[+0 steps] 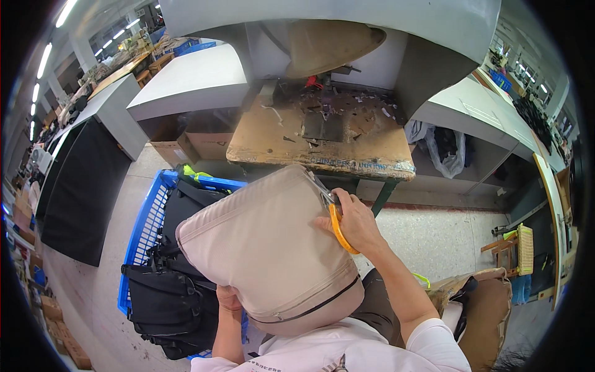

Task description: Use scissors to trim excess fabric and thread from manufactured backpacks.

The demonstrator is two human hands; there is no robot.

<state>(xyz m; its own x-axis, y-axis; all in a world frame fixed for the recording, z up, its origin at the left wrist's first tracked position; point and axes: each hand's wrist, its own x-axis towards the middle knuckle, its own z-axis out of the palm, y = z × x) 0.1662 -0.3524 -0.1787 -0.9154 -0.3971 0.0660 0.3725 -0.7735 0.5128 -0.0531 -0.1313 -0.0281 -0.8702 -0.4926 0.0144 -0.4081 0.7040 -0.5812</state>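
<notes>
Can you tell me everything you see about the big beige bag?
The beige bag looks like smooth, stiff cloth with rounded corners. A stitched seam follows its upper-left edge, and a dark zipper curves across its lower end. It lies tilted before the person's white shirt, partly covering the blue basket. The left hand touches its lower-left edge; the right hand, holding orange-handled scissors, touches its right side. Its underside is hidden.

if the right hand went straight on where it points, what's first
Likely the top corner of the beige fabric piece, as the scissors in the right hand point along its edge; beyond lies the wooden table, though depth is unclear.
</notes>
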